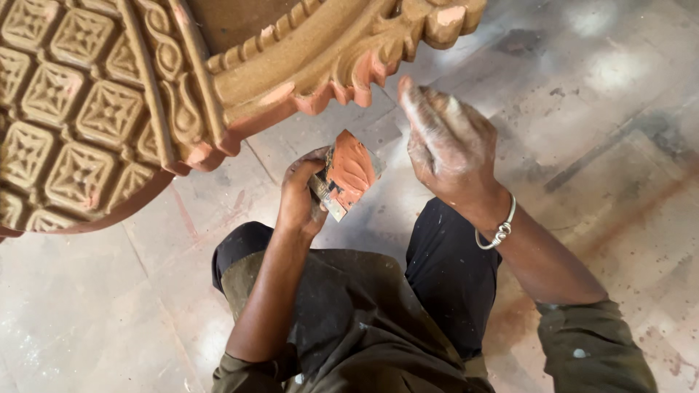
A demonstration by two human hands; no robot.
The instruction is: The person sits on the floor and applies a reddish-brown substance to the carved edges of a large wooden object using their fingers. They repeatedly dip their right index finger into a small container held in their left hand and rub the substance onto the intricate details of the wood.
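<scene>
1 leaf-patterned clay mould [348, 173], frame centre, is pinched in the left hand [302, 195]; right hand [445, 142] spread, empty. Risk: mould dropped onto stone floor [619, 109], or carved clay panel [109, 109] rim chipped.

left hand [302, 196]: holds leaf-patterned clay block [348, 173] | right hand [448, 142]: raised, empty

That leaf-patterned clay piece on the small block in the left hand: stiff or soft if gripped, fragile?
The leaf-patterned clay piece looks moist and smooth, so it would probably dent under firm pressure. It sits on a small block that the left hand grips, probably the safer place to hold. Clay smeared on the right hand suggests a tacky surface.
</scene>
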